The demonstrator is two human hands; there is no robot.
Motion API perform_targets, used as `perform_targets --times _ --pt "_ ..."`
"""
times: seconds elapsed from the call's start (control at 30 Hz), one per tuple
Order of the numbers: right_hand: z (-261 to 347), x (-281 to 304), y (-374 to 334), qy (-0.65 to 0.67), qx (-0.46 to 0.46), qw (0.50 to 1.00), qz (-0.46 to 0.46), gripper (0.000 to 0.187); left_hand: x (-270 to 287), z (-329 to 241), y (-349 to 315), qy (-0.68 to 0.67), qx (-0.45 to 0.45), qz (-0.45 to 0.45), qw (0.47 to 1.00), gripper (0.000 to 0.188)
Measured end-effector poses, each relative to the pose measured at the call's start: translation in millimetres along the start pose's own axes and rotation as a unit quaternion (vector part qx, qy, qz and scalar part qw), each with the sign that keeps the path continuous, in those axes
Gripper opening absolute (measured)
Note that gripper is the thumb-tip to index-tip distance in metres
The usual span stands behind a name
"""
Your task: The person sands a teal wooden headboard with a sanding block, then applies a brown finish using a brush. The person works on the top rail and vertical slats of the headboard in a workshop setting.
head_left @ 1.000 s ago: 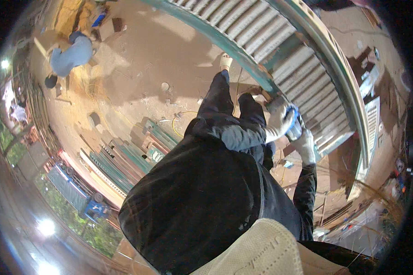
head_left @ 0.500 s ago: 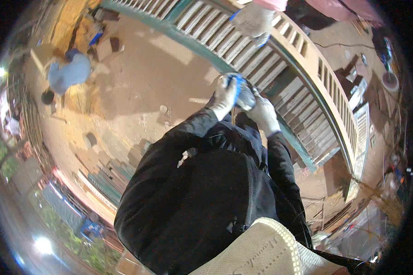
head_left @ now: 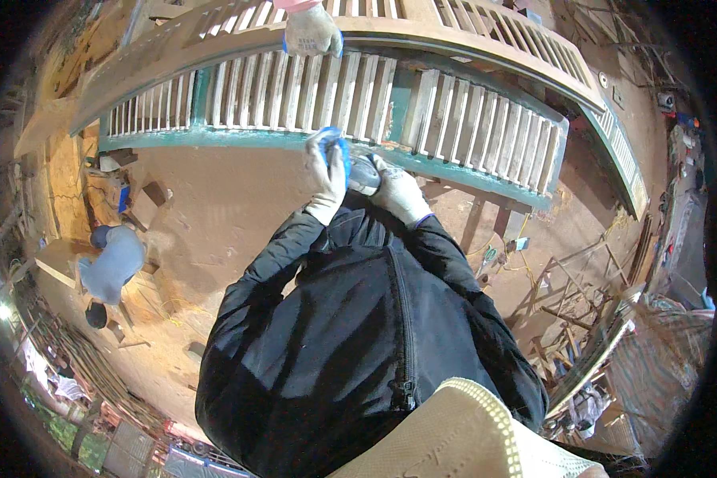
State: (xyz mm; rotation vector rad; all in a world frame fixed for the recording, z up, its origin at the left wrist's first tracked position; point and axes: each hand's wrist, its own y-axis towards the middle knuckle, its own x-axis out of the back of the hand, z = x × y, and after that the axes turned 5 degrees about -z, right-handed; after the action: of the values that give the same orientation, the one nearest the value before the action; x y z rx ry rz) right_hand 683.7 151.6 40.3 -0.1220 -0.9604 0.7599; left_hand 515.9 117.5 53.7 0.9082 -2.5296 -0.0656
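My left hand (head_left: pixel 324 182), in a white glove with blue on its palm side, is raised with the thumb apart from the half-bent fingers. Just right of it is a grey, rounded hand tool (head_left: pixel 364 175), whose exact kind does not show. My right hand (head_left: pixel 400 193), gloved in white, is closed round the tool's right side. Both hands are by the near green rail (head_left: pixel 446 169) of a long panel with pale slats (head_left: pixel 327 94). Whether the tool touches the rail is hidden.
Beyond the panel curves a second slatted wooden piece with a broad rail (head_left: pixel 422 38). A co-worker's gloved hand (head_left: pixel 311 33) rests near that rail. At left, another person (head_left: pixel 113 267) bends over yellowish boards. Sticks and scrap wood (head_left: pixel 570 307) lie at right.
My view has swung right, so the panel now runs across the front. My left hand has come away from the tool's top to its left side; the right still holds it.
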Motion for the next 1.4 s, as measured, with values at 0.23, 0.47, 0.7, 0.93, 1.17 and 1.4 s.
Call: perform_targets --times 0.23,0.47,0.7,0.93,1.17,1.4 --pt "-20.0 45.9 -33.2 -0.009 -0.058 0.997 0.055 0.080 37.1 -222.0 43.4 -0.335 -0.238 0.284 0.866 0.032" --pt "-57.2 48.9 -25.6 -0.094 -0.037 0.994 0.037 0.083 -13.5 -295.1 -34.0 -0.422 -0.244 0.526 0.697 0.030" --pt "-53.2 39.5 -17.5 -0.080 0.035 0.996 0.002 0.069 -31.8 -298.3 -86.0 -0.435 -0.211 0.577 0.659 0.029" --pt "-55.0 45.4 -6.3 -0.110 0.037 0.993 0.028 0.073 -33.7 -300.9 -98.2 -0.471 -0.202 0.611 0.604 0.028" --pt "-110.9 57.7 -22.0 -0.051 0.017 0.998 0.032 0.060 -23.0 -206.3 -55.5 -0.437 -0.059 0.517 0.733 0.027" --pt "-145.7 111.1 -62.1 -0.106 -0.012 0.992 0.067 0.063 34.7 41.3 -150.1 -0.063 0.318 0.175 0.930 0.041"
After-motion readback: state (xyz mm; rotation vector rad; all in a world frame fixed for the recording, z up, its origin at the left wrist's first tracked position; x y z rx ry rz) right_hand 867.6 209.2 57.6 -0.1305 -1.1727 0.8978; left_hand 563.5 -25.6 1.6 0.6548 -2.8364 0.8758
